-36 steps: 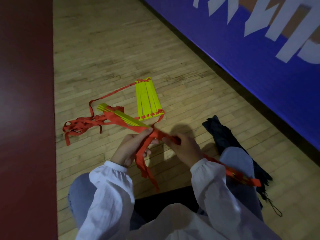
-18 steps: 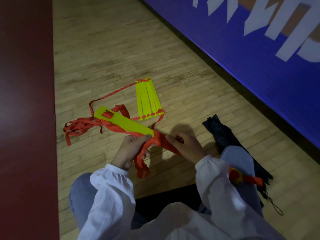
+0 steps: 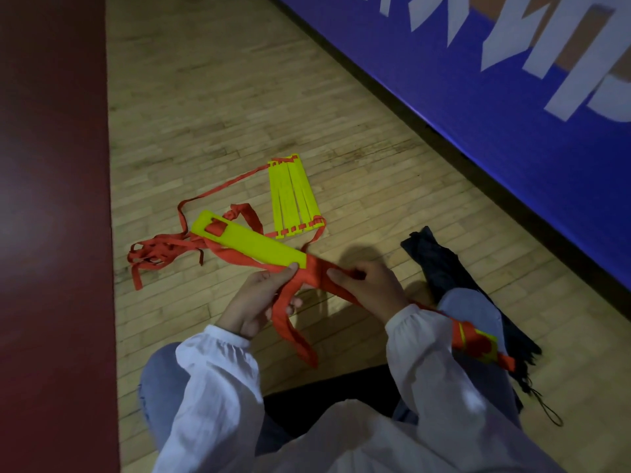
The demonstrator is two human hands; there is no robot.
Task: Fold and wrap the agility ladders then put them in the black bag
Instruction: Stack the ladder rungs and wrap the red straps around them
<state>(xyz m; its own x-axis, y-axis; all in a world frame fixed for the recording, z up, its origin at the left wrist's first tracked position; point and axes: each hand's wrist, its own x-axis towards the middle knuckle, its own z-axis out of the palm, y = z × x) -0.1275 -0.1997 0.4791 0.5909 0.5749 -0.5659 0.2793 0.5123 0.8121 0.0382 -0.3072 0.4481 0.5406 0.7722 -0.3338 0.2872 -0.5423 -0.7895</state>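
I judge this mid-wrap, well short of bagging. From my view, the left hand (image 3: 259, 295) is curled round the near end of the stacked rungs (image 3: 249, 244), thumb pressed on the yellow face, with strap tails hanging below the palm. The right hand (image 3: 368, 288) pinches the red strap (image 3: 317, 273) where it crosses the stack, fingers bent onto the band. The stack's far end juts out over the wooden floor (image 3: 205, 97). A yellow-and-red piece (image 3: 478, 341) shows past the right sleeve, and I cannot tell how it joins.

Left to do, as I read it: the loose rungs (image 3: 293, 196) lie side by side mid-floor, unwrapped, and a strap tangle (image 3: 160, 254) trails at the floor's left edge beside the dark red strip (image 3: 51, 233). The black bag (image 3: 440, 268) lies flat toward the floor's right edge, beside the right knee, with nothing visibly in it.
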